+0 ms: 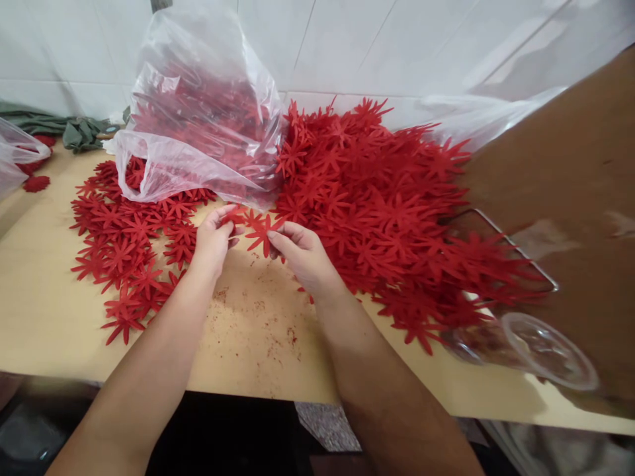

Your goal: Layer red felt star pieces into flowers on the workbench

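We note left hand (214, 239) and right hand (301, 254) both pinching one red felt flower (254, 228) above the table (258, 337) near its front edge.

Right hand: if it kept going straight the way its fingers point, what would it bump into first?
The right hand points up and left, so it would probably first meet the red flower cutout it pinches, then the clear plastic bag behind; depth is hard to judge.
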`<state>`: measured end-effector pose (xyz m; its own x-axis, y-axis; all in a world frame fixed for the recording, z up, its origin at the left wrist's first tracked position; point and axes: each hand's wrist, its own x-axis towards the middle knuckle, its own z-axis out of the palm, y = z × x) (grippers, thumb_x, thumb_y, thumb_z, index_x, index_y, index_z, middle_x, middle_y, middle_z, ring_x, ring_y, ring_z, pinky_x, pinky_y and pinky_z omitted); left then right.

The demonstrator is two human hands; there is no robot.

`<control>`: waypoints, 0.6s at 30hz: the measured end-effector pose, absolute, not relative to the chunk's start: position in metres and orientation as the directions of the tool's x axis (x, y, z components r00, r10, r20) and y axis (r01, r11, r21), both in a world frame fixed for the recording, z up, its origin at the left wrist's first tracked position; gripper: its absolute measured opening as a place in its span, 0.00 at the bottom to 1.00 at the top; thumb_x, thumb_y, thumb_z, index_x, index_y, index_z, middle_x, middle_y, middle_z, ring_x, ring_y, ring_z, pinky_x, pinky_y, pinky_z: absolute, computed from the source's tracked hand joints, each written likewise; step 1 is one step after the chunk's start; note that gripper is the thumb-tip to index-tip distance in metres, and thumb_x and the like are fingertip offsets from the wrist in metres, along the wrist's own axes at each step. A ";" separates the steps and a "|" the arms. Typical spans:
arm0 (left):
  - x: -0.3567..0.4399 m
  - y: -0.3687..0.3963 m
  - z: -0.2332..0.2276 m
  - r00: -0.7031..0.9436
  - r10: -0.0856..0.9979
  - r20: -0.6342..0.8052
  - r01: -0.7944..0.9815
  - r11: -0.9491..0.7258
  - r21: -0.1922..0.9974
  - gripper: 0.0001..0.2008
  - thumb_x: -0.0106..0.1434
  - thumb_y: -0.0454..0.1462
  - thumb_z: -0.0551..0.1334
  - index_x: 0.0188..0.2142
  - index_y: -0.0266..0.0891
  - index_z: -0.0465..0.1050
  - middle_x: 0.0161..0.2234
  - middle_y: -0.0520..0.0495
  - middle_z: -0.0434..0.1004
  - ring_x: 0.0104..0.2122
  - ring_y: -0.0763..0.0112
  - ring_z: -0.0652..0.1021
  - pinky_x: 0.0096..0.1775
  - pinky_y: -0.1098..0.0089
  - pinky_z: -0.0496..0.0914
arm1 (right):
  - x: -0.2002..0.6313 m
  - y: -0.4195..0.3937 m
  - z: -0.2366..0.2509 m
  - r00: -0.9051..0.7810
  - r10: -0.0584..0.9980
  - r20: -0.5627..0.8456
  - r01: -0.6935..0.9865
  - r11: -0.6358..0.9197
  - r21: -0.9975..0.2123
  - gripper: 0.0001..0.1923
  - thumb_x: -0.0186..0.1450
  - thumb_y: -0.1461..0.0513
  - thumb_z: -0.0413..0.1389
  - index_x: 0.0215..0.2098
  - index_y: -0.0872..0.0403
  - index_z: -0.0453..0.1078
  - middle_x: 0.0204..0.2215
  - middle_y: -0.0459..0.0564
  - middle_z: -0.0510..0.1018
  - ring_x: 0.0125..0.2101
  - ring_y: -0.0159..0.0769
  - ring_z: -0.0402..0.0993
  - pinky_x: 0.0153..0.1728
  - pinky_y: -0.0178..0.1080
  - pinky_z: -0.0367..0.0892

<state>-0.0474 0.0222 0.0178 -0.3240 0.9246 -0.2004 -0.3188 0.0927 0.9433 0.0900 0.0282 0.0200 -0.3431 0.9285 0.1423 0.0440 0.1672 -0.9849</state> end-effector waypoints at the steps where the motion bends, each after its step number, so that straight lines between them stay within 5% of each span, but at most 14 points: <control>1: -0.044 0.021 0.018 -0.276 0.944 -0.181 -0.294 0.097 0.951 0.19 0.52 0.26 0.52 0.42 0.42 0.69 0.32 0.53 0.74 0.23 0.83 0.71 0.26 0.79 0.63 | 0.090 0.029 0.019 -0.342 0.929 0.140 0.040 0.163 -0.986 0.12 0.54 0.53 0.54 0.23 0.54 0.62 0.17 0.40 0.64 0.18 0.23 0.56 0.21 0.32 0.55; 5: -0.035 0.018 0.015 -0.147 0.983 -0.112 -0.205 0.080 0.976 0.25 0.49 0.24 0.50 0.43 0.43 0.72 0.33 0.53 0.75 0.22 0.83 0.68 0.29 0.76 0.64 | 0.091 0.031 0.016 -0.332 0.930 0.154 0.049 0.180 -0.982 0.15 0.54 0.51 0.54 0.24 0.54 0.63 0.16 0.40 0.63 0.17 0.23 0.55 0.19 0.31 0.53; 10: -0.035 0.016 0.012 -0.144 0.984 -0.101 -0.108 0.086 0.990 0.14 0.50 0.27 0.53 0.30 0.39 0.75 0.26 0.52 0.73 0.22 0.80 0.67 0.26 0.76 0.61 | 0.093 0.031 0.017 -0.298 0.942 0.155 0.073 0.184 -0.980 0.18 0.54 0.49 0.55 0.20 0.54 0.61 0.15 0.40 0.61 0.17 0.23 0.54 0.18 0.31 0.51; 18: -0.029 0.011 0.019 0.023 1.000 0.003 -0.145 0.001 0.989 0.06 0.50 0.35 0.62 0.30 0.36 0.71 0.28 0.51 0.72 0.27 0.79 0.69 0.33 0.74 0.63 | 0.092 0.036 0.010 -0.306 0.940 0.150 0.026 0.166 -0.986 0.23 0.53 0.44 0.53 0.19 0.54 0.58 0.13 0.39 0.59 0.16 0.23 0.54 0.18 0.31 0.52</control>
<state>-0.0290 0.0108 0.0190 0.0226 0.9997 0.0025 -0.1451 0.0008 0.9894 0.0925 0.0364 0.0104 -0.3061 0.9401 0.1498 0.0265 0.1657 -0.9858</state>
